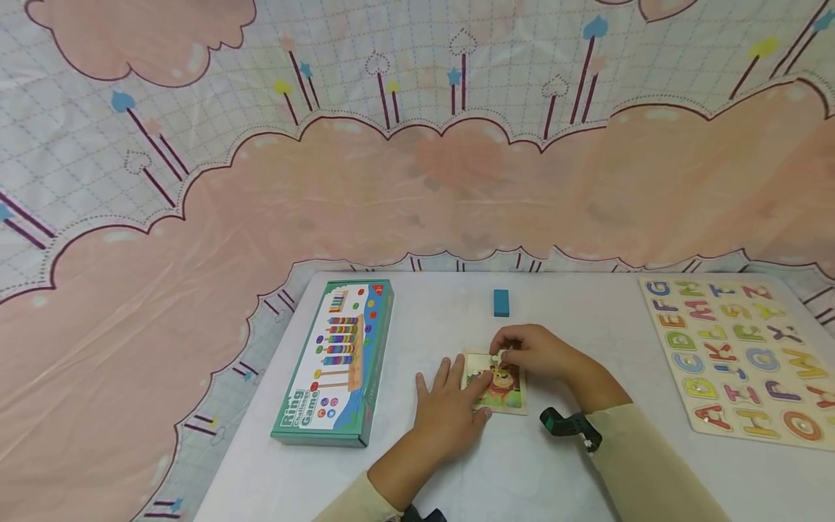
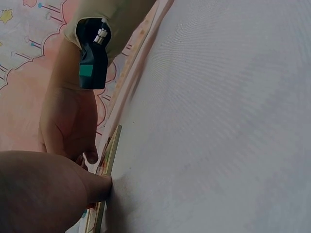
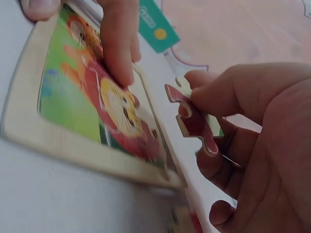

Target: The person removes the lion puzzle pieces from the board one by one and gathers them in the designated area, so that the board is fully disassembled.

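Observation:
A small wooden jigsaw puzzle with a lion picture lies on the white table, its pale wooden tray framing the fitted pieces. My left hand rests over its left side with spread fingers; a fingertip touches the picture. In the left wrist view, the left thumb lies against the tray's edge. Above the tray's upper right, my right hand pinches a red and pale jigsaw piece between thumb and fingers, apart from the tray in the right wrist view. A pale bare recess shows beside the lion's head.
A blue block stands beyond the puzzle. To the left lies a green-edged ring game box. An alphabet board with coloured letters lies at the right. A patterned pink cloth hangs behind the table.

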Available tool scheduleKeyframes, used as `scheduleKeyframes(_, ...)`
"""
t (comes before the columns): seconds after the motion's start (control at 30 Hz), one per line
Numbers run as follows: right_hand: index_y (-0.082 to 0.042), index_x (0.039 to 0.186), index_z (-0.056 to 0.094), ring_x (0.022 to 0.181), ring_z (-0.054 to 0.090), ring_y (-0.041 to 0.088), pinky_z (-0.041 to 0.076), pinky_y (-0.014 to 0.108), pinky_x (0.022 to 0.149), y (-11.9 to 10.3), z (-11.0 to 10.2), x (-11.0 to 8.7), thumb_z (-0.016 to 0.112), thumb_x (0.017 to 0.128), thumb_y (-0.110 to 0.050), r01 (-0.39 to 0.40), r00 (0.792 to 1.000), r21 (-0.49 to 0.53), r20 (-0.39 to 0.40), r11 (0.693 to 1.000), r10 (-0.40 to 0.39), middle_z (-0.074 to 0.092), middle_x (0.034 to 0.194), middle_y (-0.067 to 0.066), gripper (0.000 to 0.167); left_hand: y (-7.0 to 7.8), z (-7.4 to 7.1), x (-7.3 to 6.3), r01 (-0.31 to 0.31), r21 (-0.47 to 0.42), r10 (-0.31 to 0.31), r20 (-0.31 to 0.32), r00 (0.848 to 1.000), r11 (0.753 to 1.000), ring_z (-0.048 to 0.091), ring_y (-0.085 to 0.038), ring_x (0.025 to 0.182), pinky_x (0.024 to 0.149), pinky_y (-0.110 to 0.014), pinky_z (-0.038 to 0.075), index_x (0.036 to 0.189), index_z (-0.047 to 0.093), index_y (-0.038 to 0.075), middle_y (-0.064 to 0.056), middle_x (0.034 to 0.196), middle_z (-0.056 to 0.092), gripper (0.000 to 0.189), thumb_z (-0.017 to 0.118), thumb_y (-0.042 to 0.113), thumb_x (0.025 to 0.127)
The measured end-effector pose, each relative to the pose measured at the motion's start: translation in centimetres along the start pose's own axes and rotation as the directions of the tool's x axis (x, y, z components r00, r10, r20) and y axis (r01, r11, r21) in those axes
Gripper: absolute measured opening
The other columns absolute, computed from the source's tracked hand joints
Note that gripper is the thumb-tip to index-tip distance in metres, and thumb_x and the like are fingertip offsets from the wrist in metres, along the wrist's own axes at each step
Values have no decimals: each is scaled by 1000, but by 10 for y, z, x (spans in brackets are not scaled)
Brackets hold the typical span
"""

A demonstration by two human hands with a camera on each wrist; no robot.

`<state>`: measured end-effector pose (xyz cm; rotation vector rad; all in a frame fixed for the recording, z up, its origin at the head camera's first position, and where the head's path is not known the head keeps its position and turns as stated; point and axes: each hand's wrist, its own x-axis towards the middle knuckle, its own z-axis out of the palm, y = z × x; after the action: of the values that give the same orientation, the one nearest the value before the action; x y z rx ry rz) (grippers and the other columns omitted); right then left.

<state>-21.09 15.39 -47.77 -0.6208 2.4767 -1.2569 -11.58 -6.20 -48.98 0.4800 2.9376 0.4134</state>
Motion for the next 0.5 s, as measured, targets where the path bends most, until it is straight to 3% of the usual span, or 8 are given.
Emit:
scheduleKeyframes(0.27,-12,102,74,87,60,19,52,31,75,14,-12,-18,68,95,-3,30,999,-5,-43,1000,-30,69,95,1,13,1,2,0,0,9,0,-8,1000,1000,22,-42,161,117,-81,15,159,54,34,-17,173,30,57,66,44,104)
scheduleKeyframes(0.5,-9,105,74,85,62,21,53,29,73,24,-25,-32,68,96,0,-15,998,15,-68,1000,16,69,94,3,14,0,3,0,0,-6,-1,-12,1000,1000,22,-42,161,117,-81,14,158,55,34,-17,173,30,57,67,43,104)
